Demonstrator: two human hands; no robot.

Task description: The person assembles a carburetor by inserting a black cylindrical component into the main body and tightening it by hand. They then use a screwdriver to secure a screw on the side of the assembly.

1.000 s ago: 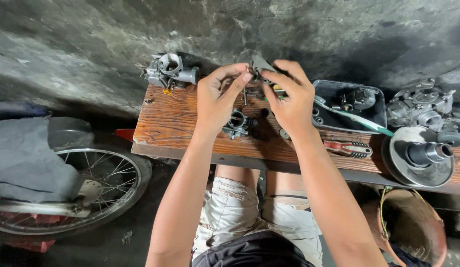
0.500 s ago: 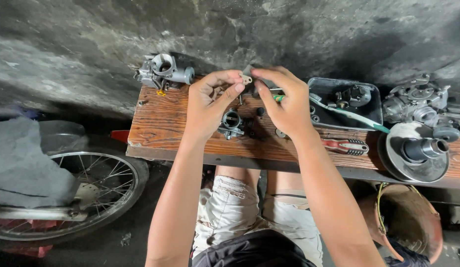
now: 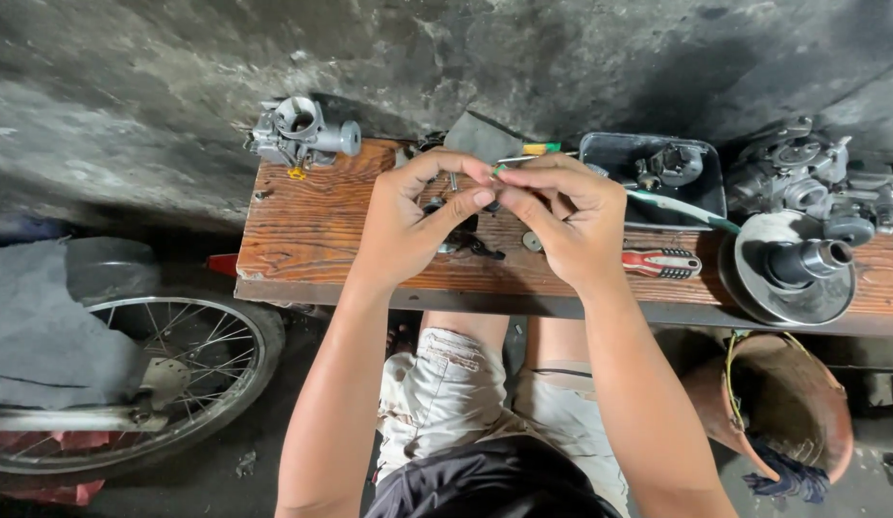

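My left hand and my right hand meet above a wooden bench, fingertips pinched together around a small part that is mostly hidden by the fingers. A thin metal tool with a green and yellow handle pokes out just behind the fingertips. Under my hands a dark metal carburetor piece lies on the wood. A grey carburetor body stands at the bench's far left corner.
A dark tray with metal parts sits right of my hands, a red-handled screwdriver in front of it. A round clutch pulley and engine parts lie at the right. A spoked wheel is lower left, a brown pot lower right.
Both hands stayed pinched together over the bench and lifted slightly off the carburetor piece, which now lies uncovered below them. The view shifted a little.
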